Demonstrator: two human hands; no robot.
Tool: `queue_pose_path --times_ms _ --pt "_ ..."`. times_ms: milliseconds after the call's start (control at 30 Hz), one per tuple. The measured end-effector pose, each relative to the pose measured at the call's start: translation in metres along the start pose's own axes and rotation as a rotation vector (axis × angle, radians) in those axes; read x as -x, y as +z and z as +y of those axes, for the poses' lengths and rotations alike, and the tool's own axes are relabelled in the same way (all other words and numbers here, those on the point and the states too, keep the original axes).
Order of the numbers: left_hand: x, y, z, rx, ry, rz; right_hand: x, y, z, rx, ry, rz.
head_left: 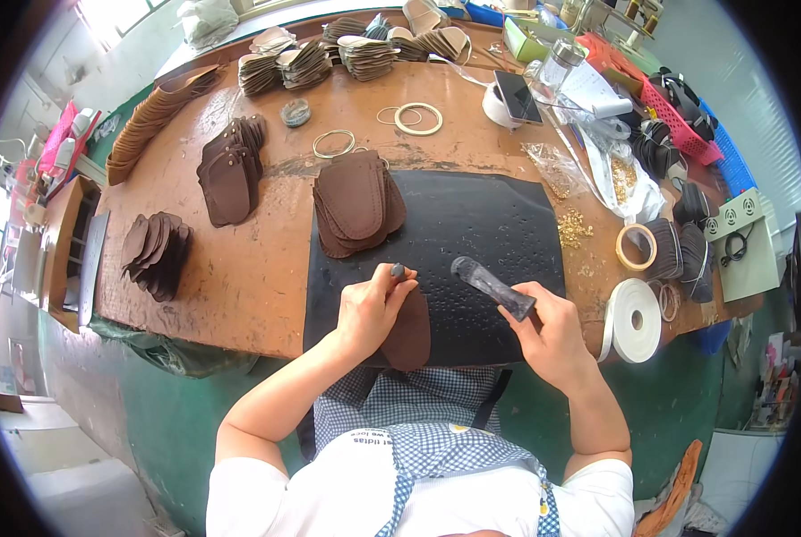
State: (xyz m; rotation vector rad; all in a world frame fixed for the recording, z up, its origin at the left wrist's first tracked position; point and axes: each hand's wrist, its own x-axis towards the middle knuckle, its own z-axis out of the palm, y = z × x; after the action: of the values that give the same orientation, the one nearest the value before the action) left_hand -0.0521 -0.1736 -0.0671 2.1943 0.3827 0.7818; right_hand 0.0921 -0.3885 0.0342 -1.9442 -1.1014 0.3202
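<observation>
My left hand (371, 313) is closed round a short upright metal punch (398, 269), whose round top pokes out above the fingers. Beneath that hand lies a single brown leather piece (409, 333), at the near edge of the black mat (499, 210); the punch's lower tip is hidden. My right hand (548, 327) grips a dark hammer (492, 288), tilted and held apart from the punch, over the mat's right half. A stack of stitched brown leather pieces (357, 204) sits on the mat just beyond my left hand.
More brown leather stacks (230, 174) (157, 255) stand at left. Metal rings (418, 118) lie beyond the mat. Gold-coloured fittings (575, 229), masking tape (636, 247) and a white tape roll (633, 320) are at right. A phone (518, 97) and pink basket (678, 121) are farther back.
</observation>
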Motion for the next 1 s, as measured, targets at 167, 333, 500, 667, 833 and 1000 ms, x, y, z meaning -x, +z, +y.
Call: queue_pose_path --times_ms 167,333,500,667,833,1000 --pt "0.003 0.003 -0.002 -0.187 0.09 -0.002 -0.021 -0.007 -0.023 0.101 -0.131 -0.065" --pt "0.004 0.005 -0.001 -0.204 0.099 0.025 -0.016 -0.01 -0.051 -0.16 -0.267 0.173" --pt "0.004 0.003 0.003 -0.308 0.052 -0.069 -0.039 0.006 -0.034 0.318 -0.362 -0.141" --pt "0.005 0.01 -0.006 -0.241 0.22 0.13 -0.04 -0.021 -0.074 0.02 -0.472 0.064" --pt "0.001 0.011 0.001 -0.26 0.244 0.09 -0.039 0.007 -0.036 0.415 -0.42 -0.186" --pt "0.004 0.006 0.001 -0.284 0.197 0.055 -0.039 0.016 -0.021 0.315 -0.378 -0.113"
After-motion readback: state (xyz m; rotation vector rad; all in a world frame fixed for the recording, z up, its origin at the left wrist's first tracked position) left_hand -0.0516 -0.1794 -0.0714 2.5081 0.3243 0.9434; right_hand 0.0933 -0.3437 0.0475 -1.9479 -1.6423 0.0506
